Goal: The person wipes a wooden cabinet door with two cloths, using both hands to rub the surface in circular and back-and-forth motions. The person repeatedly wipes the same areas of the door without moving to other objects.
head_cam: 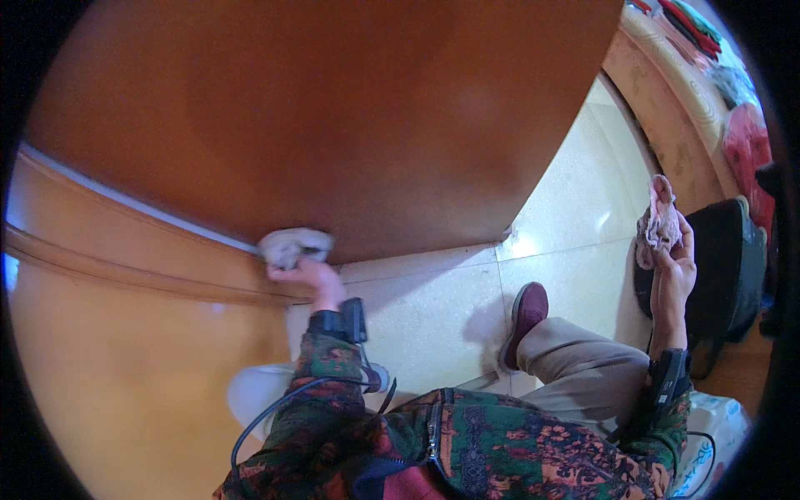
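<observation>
A pale cloth (294,245) is bunched in my left hand (315,282), blurred, at the lower left corner of a large reddish-brown wooden door panel (350,125). Beside it runs the orange-brown wooden door frame (150,256). Out to the right, my right hand (676,265) holds up a crumpled pinkish cloth (659,222). That cloth is apart from the door, over the tiled floor and close to a black bag-like object (725,269).
Pale floor tiles (431,306) lie under the door's lower edge. My maroon shoe (530,312) stands on them. At the right are a bed edge or padded bench (681,81), folded textiles (694,28), a red plastic-wrapped item (747,156) and a white printed bag (719,431). A cable (250,431) hangs by my left sleeve.
</observation>
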`<move>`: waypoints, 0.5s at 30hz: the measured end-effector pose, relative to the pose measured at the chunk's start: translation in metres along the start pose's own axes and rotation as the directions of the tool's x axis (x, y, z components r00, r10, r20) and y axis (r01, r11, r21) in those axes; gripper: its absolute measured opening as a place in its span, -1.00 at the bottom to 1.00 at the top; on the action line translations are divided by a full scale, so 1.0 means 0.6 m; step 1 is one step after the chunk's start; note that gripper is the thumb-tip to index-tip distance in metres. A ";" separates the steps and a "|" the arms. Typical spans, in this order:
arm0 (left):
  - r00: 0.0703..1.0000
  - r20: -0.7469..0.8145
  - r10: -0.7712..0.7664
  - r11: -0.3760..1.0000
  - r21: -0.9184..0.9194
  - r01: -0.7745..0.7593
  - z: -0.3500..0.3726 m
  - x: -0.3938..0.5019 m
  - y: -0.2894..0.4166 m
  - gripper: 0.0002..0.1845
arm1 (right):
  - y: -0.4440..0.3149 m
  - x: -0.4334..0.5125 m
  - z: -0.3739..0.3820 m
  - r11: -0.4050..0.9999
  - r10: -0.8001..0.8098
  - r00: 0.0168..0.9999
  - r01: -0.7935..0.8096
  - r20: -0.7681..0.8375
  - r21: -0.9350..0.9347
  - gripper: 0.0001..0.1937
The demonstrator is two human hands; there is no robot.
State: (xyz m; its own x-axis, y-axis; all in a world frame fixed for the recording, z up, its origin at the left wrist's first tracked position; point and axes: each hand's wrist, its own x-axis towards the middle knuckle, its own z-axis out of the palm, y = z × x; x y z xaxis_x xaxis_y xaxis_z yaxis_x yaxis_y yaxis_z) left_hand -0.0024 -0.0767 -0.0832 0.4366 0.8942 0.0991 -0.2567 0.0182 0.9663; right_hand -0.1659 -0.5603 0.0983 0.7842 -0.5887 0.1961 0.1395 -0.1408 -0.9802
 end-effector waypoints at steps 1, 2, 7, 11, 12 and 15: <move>0.999 0.048 0.002 0.992 -0.123 0.004 0.009 0.018 -0.001 -0.47 | -0.001 0.000 0.001 0.999 0.026 0.999 -0.027 -0.040 -0.018 -0.45; 0.996 0.076 -0.045 0.995 -0.087 0.051 0.014 0.035 0.001 -0.46 | -0.001 -0.001 0.002 0.999 0.050 0.998 -0.051 -0.043 -0.016 -0.44; 0.984 0.107 0.144 0.979 0.127 -0.157 0.055 -0.094 -0.011 -0.44 | 0.001 0.000 0.005 0.978 0.166 0.980 -0.149 -0.111 0.147 -0.39; 0.959 0.272 0.076 0.991 0.089 -0.104 0.089 -0.204 0.023 -0.43 | 0.003 0.001 0.000 0.983 0.140 0.988 -0.131 -0.061 0.131 -0.38; 0.936 0.334 0.111 0.986 0.084 -0.147 0.092 -0.229 0.035 -0.45 | 0.002 0.003 -0.001 0.986 0.153 0.986 -0.148 -0.059 0.081 -0.38; 0.804 0.594 0.037 0.919 0.295 -0.260 0.102 -0.288 0.061 -0.48 | -0.004 0.007 -0.004 0.975 0.186 0.983 -0.183 -0.009 0.129 -0.38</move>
State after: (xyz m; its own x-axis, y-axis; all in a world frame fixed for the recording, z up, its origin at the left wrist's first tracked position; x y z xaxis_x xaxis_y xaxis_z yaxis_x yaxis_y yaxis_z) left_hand -0.0347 -0.2580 -0.0504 0.8536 0.4536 0.2561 -0.0950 -0.3478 0.9327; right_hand -0.1646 -0.5643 0.1015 0.7907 -0.6120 0.0110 0.0703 0.0729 -0.9949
